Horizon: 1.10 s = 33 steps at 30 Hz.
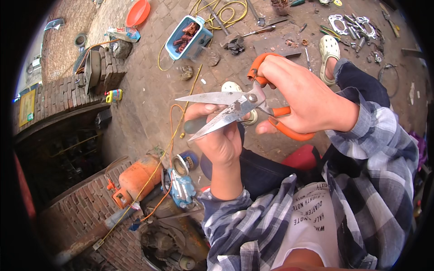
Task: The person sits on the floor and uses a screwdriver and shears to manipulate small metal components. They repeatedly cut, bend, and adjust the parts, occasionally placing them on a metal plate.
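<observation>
My right hand (312, 97) is closed on the orange handles of a large pair of scissors (233, 113). Their worn metal blades stand apart, with the tips pointing left. Behind and below the blades is my left hand (221, 142), its fingers curled round a dark grey-green object with a rounded end (194, 126). The rest of that object is hidden by the fingers and the lower blade, so its kind cannot be made out. The lower blade crosses in front of the left fingers; whether it touches them or the object I cannot tell.
A blue bin (189, 38) with reddish-brown pieces stands ahead on the brick paving, near a coiled yellow hose (233, 16). Metal parts (357, 31) lie at the far right. An orange gas cylinder (140, 178) and a blue tin (185, 162) are at lower left, with cords across the ground.
</observation>
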Each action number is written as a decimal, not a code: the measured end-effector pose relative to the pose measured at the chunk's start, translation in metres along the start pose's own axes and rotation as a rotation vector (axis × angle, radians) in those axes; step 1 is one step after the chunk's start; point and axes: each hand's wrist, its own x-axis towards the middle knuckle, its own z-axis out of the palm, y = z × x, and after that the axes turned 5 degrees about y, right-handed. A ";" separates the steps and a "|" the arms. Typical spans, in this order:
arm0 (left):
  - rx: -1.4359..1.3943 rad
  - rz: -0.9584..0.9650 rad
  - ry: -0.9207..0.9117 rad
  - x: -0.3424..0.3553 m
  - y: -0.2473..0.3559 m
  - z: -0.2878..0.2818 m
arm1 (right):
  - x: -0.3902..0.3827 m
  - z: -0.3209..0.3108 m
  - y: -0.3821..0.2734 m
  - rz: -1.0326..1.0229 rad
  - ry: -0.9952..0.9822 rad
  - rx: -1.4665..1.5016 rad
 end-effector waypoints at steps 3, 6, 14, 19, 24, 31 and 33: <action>-0.018 0.030 -0.010 0.001 -0.002 -0.001 | 0.000 0.001 0.000 0.004 -0.010 -0.003; 0.001 0.032 0.011 0.002 -0.001 0.001 | 0.000 0.001 -0.001 -0.005 0.006 -0.027; -0.015 -0.013 0.083 -0.001 -0.008 0.004 | -0.001 0.007 0.000 0.008 0.069 -0.126; 0.053 0.050 0.129 0.000 -0.012 0.005 | -0.002 0.011 -0.002 0.082 0.065 -0.161; 0.114 0.074 0.215 0.000 -0.012 0.006 | -0.001 0.013 -0.004 0.119 0.039 -0.163; 0.204 0.162 0.210 0.005 -0.012 0.000 | -0.002 0.014 -0.004 0.179 -0.033 -0.110; 0.222 0.180 0.208 0.004 -0.012 0.001 | -0.003 0.016 -0.004 0.203 -0.036 -0.092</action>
